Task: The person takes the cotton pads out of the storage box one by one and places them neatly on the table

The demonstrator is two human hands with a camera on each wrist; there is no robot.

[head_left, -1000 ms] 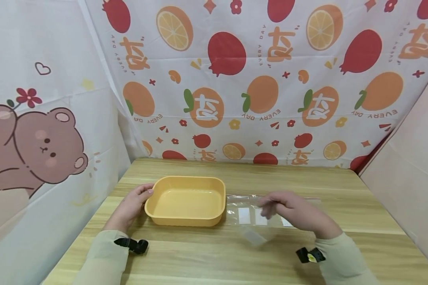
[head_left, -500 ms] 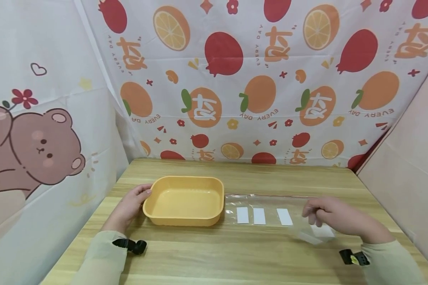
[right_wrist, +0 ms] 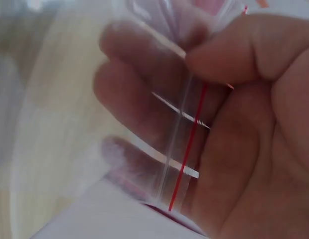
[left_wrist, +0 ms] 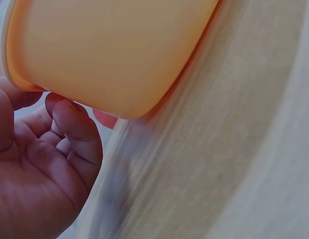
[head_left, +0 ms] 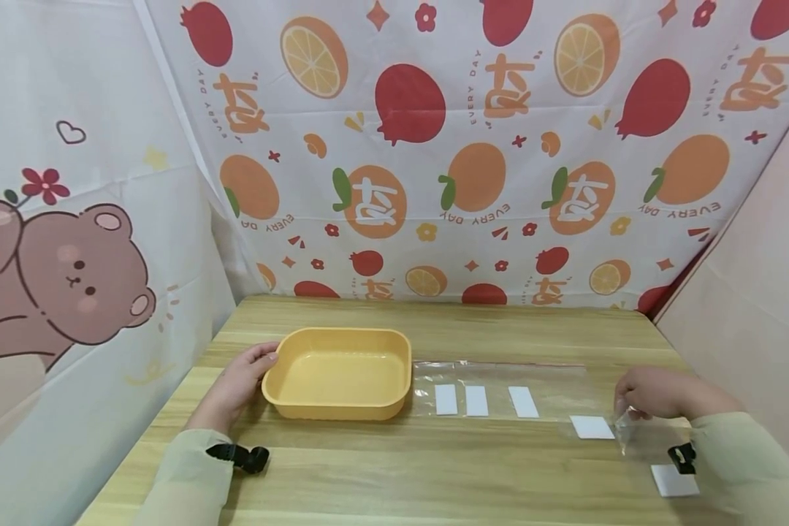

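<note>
At the table's left, my left hand [head_left: 242,376] grips the left end of a yellow plastic basin [head_left: 337,411]; in the left wrist view its curled fingers [left_wrist: 77,129] meet the basin's rim. My right hand [head_left: 657,392], at the far right, pinches a clear zip-lock bag [head_left: 634,432] by its zip edge. The red zip line of this bag [right_wrist: 189,144] crosses my fingers in the right wrist view. A white label [head_left: 674,480] below my right forearm seems to belong to the held bag.
Overlapping clear zip bags [head_left: 555,380] lie flat in a row right of the basin, with white labels [head_left: 476,401] on them. One more label [head_left: 592,427] lies left of my right hand. Patterned cloth [head_left: 414,183] hangs behind the wooden table [head_left: 368,475].
My right hand has moved from mid-table to the far right, carrying the clear bag over the row, so more labels show. My left hand and the basin stay in place.
</note>
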